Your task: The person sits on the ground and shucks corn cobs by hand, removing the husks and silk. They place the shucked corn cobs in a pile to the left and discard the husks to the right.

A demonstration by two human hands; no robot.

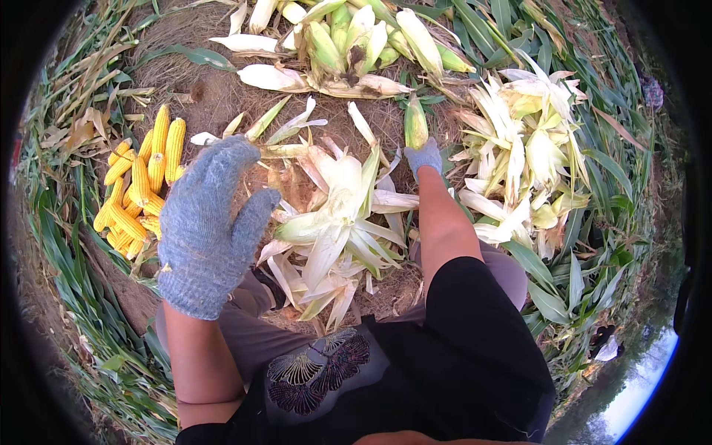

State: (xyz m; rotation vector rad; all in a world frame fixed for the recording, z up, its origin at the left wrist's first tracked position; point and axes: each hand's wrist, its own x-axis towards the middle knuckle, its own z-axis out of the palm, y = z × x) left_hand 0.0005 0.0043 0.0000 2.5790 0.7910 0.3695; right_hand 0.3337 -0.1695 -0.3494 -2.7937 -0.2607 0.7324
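My left hand [208, 228], in a grey knit glove, is raised near the camera with thumb and fingers apart and nothing visible between them. My right hand [424, 157], in a like glove, is at the lower end of an unhusked ear of corn [415, 122] in green husk; its fingers are partly hidden, but they seem closed around that end. Between my hands and knees lies a heap of stripped pale husks [339, 222]. To the left of my left hand, husked yellow corn cobs [140, 178] are piled on the soil.
Several unhusked ears [345, 44] are heaped at the top middle. A tall heap of loose husks [523, 156] stands at the right. Cut green corn stalks and leaves [83, 295] curve around both sides. Dry grass and brown soil [206, 111] show between the heaps.
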